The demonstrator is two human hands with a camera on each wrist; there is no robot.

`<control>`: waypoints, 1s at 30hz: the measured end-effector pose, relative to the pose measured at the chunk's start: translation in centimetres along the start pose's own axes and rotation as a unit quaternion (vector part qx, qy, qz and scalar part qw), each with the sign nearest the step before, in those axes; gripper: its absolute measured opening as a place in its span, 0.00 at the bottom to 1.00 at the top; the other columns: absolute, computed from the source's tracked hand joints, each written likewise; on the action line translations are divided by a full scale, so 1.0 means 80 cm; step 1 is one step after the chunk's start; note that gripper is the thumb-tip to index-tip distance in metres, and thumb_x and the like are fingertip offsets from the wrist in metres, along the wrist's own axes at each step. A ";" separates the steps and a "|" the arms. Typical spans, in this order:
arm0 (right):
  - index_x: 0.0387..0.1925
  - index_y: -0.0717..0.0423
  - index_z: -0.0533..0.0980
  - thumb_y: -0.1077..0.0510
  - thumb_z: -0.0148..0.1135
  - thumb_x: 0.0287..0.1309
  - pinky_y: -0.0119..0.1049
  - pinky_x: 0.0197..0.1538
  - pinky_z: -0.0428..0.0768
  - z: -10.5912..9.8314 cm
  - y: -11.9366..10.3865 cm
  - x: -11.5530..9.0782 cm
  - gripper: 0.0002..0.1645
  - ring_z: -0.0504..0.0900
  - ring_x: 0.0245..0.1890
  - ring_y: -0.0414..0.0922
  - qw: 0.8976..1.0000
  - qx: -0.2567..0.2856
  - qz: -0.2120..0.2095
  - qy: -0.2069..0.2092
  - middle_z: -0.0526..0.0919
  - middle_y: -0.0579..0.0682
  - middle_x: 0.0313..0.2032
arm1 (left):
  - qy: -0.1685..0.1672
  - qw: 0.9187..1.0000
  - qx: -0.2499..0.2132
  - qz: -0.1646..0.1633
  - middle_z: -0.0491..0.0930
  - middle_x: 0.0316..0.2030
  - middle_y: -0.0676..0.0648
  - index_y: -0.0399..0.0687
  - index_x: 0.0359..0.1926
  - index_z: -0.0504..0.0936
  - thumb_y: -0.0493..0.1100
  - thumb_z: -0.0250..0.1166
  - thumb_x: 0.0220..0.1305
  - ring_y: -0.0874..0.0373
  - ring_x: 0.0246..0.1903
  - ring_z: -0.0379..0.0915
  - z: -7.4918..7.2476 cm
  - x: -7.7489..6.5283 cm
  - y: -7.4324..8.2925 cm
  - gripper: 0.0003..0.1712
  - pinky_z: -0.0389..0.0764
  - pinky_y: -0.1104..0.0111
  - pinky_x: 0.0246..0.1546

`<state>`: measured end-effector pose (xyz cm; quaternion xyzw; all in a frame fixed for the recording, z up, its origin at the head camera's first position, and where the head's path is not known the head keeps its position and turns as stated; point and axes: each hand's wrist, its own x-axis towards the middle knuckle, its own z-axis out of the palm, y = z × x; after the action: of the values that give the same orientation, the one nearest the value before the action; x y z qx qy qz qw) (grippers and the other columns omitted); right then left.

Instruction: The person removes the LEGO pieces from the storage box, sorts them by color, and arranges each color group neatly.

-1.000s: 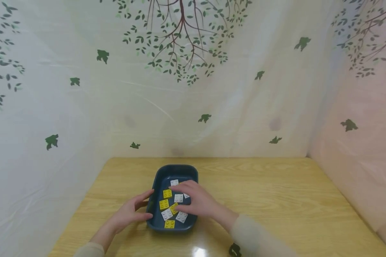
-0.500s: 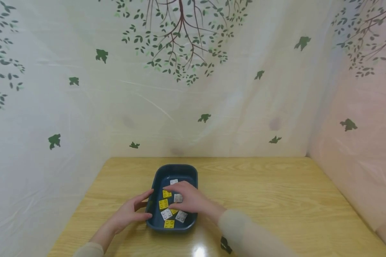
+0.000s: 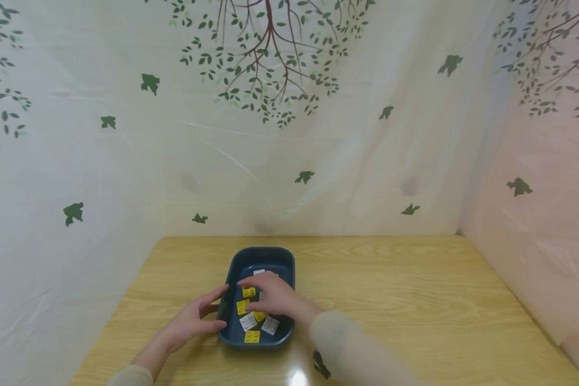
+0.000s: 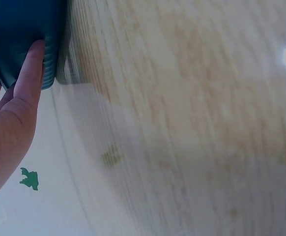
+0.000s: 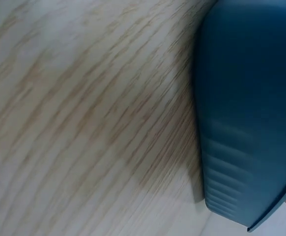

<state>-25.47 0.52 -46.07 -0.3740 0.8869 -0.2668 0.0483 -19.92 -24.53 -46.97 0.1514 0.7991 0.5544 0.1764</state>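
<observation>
A dark blue tray (image 3: 270, 253) stands on the table with several yellow bricks (image 3: 252, 336) and white bricks (image 3: 270, 325) inside, all square and studded. At its left side, my left hand (image 3: 189, 321) touches the rim with thumb and fingers spread. One straight finger (image 4: 31, 73) lies against the tray's outer wall in the left wrist view. Reaching in over the right rim, my right hand (image 3: 276, 296) hovers above the bricks, thumb and index finger apart, with nothing seen between them. It hides some bricks in the middle. The right wrist view shows mostly the tray's outer wall (image 5: 251, 108).
The wooden table (image 3: 391, 300) extends right of the tray and ends at a pale cloth (image 3: 357, 203) with printed leaves. A small dark object (image 3: 320, 364) shows by the right sleeve (image 3: 342, 343).
My right hand has moved left across the tray, toward the yellow bricks on its left side. My left hand keeps its place at the rim.
</observation>
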 end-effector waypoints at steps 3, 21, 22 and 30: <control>0.63 0.43 0.76 0.49 0.73 0.56 0.40 0.66 0.68 0.004 0.000 0.003 0.32 0.74 0.60 0.39 1.000 0.001 0.012 -0.005 0.80 0.38 0.57 | -0.003 1.000 -0.004 0.002 0.49 0.75 0.32 0.45 0.77 0.55 0.39 0.68 0.63 0.28 0.67 0.57 0.000 0.000 -0.001 0.45 0.62 0.38 0.63; 0.56 0.34 0.81 0.52 0.73 0.56 0.41 0.63 0.71 0.020 -0.002 0.011 0.24 0.75 0.56 0.35 0.994 0.051 0.090 -0.042 0.81 0.31 0.52 | -0.002 1.000 0.000 -0.003 0.50 0.74 0.32 0.46 0.77 0.55 0.41 0.68 0.64 0.29 0.66 0.59 0.000 0.002 -0.001 0.45 0.63 0.39 0.63; 0.56 0.34 0.81 0.51 0.73 0.56 0.41 0.63 0.71 0.021 -0.001 0.012 0.24 0.75 0.56 0.35 0.994 0.050 0.091 -0.042 0.81 0.31 0.52 | -0.001 1.000 0.000 -0.004 0.50 0.74 0.32 0.46 0.77 0.55 0.40 0.68 0.64 0.29 0.66 0.59 0.000 0.002 0.000 0.45 0.63 0.39 0.63; 0.54 0.35 0.82 0.55 0.73 0.56 0.42 0.63 0.72 0.022 -0.003 0.016 0.24 0.76 0.56 0.35 0.991 0.060 0.109 -0.039 0.83 0.31 0.50 | -0.004 1.000 -0.002 0.001 0.50 0.74 0.32 0.46 0.77 0.54 0.40 0.68 0.64 0.29 0.66 0.59 -0.001 0.002 -0.003 0.46 0.65 0.40 0.63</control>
<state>-25.73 -1.24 -47.35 -0.2823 0.9020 -0.2978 0.1342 -20.14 -24.59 -47.15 0.1542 0.7972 0.5556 0.1788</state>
